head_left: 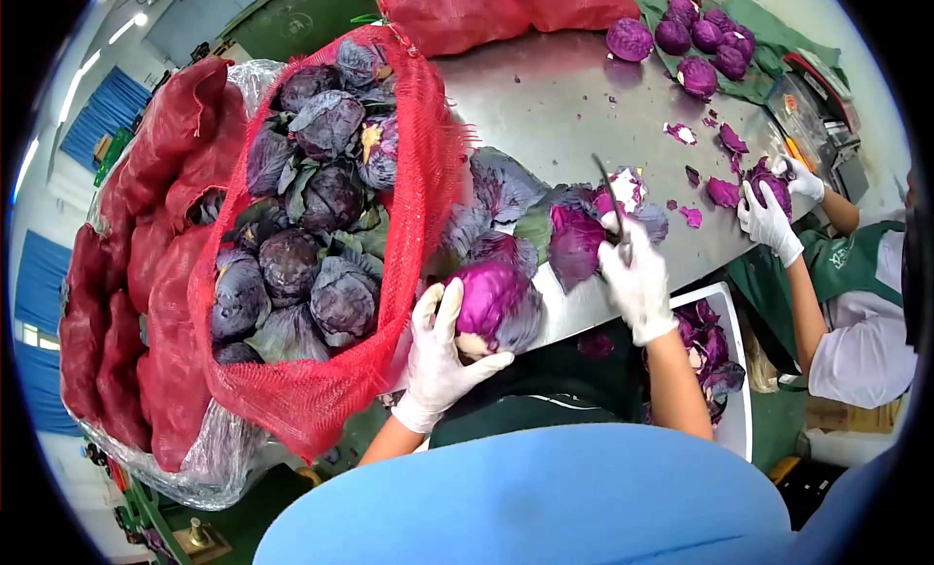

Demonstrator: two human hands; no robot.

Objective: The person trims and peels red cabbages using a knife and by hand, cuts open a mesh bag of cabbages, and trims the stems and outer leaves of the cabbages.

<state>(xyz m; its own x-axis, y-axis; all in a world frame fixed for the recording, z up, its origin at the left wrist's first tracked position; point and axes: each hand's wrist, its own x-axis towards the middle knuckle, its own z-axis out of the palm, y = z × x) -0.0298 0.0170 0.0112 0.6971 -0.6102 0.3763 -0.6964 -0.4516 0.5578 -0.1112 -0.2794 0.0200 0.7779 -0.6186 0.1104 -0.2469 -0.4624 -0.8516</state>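
Observation:
My left hand, in a white glove, holds a red cabbage at the table's front edge; its upper part is bright purple and a darker leaf covers its right side. My right hand, also gloved, is closed round a knife whose blade points up and away, to the right of the cabbage. Loose dark outer leaves and purple leaves lie on the metal table beyond both hands. Left of my left hand stands an open red mesh sack full of dark cabbages.
Full red sacks are stacked at the left, another lies at the back. Bright purple cabbages sit at the back right. A co-worker's gloved hands hold a cabbage at the right. A white bin with leaves stands below the table.

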